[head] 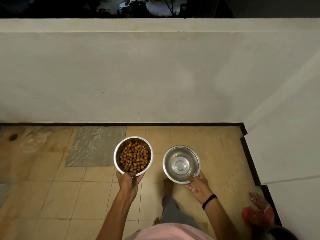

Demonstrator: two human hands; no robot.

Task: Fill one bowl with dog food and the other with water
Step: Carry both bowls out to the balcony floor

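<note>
Left hand: fingers wrapped under the near side of a steel bowl, thumb hooked over the near rim. The grip is closed on the bowl wall. The forearm runs straight up from the bottom of the view, wrist level, with the bowl held out in front of the body and above the tiled floor. This bowl is filled with brown dog kibble, heaped to well below the rim.

Right hand: palm turned up beneath the near edge of a second steel bowl, fingers spread under its base, thumb resting on the inner rim. The grip is closed on the bowl. A black band sits on the wrist. The forearm comes in from lower right, angled toward the centre. This bowl holds clear water; the bottom ring shows through it.

The two bowls are held side by side, apart, roughly level, neither tilted noticeably.

Below them: a bare foot and grey trouser leg on the tiles. A grey patterned mat lies on the floor to the left, against a white parapet wall. A red object lies at lower right; its identity cannot be determined.
</note>
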